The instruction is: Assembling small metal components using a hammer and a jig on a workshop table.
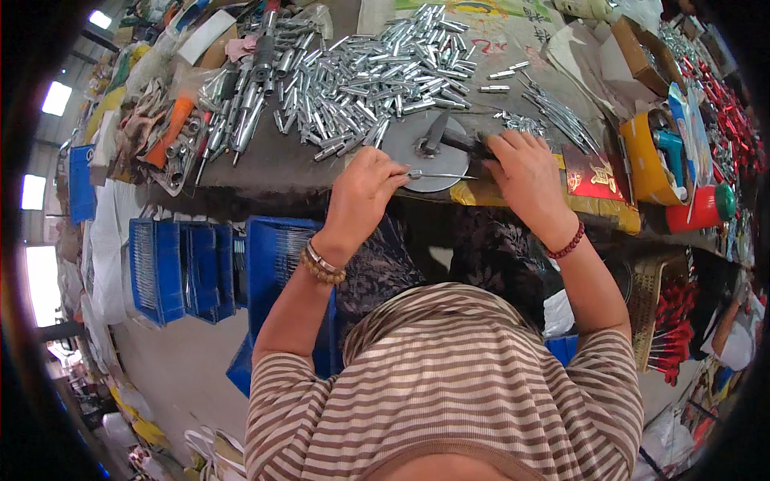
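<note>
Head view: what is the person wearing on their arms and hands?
Both forearms are bare, no gloves. The left hand has tan bead and metal bracelets at the wrist; the right hand has a dark red bead bracelet. Short brown-and-cream striped sleeves cover the upper arms.

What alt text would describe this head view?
A person's left hand holds a thin metal rod against a round metal disc; the right hand grips a dark tool on it. Silver tubes cover the workbench.
</note>
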